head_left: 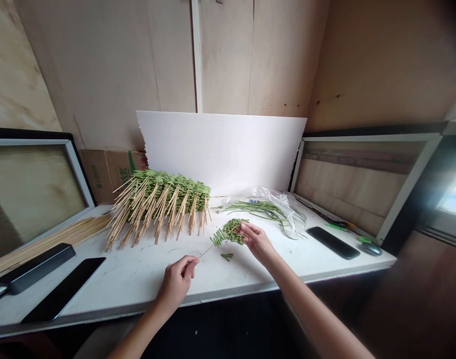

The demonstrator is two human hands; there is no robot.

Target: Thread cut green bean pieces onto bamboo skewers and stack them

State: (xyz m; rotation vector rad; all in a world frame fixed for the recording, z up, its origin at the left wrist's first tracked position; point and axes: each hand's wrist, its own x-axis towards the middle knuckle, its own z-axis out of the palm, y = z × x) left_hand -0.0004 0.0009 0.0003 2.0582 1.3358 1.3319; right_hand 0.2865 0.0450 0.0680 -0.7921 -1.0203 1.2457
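My left hand (179, 279) is closed round the near end of a thin bamboo skewer (205, 251), which slants up and away to the right. Short cut pieces of green stalk, like garlic scape, are threaded crosswise along the skewer (218, 238). My right hand (256, 242) is pinched close to its far end, with fingertips on a green stalk piece partly hidden by the fingers. Just behind lies a small heap of loose cut pieces (233, 228). A few more pieces (227, 257) lie nearer to me on the white table (138, 284).
Filled skewers (164, 199) are stacked at back left, sticks toward me. Bare skewers (74, 234) lie further left. Long green stalks (261, 209) rest in a plastic bag (284, 199). Phones (65, 289) (333, 243), a black case (39, 267) and a mouse (371, 249) flank the table.
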